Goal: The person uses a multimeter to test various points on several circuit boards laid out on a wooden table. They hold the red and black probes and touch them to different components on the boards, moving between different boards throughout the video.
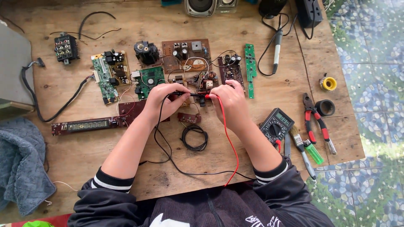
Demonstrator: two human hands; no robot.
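My left hand [163,101] grips a black test probe [190,94] whose black lead runs down across the wooden table [75,138]. In my right hand [229,102] is a red test probe [209,96]; its red lead [229,147] curves toward my body. Both probe tips meet over a small brown circuit board [206,82] in the middle of the table. The leads go to a dark multimeter [276,125] just right of my right forearm.
Several circuit boards lie across the table's far half, with a long display board [86,125] at left. Red-handled pliers [314,122], a brush [301,147], a green lighter [313,152], tape rolls and a soldering iron [277,50] sit right. A grey cloth [21,168] hangs left.
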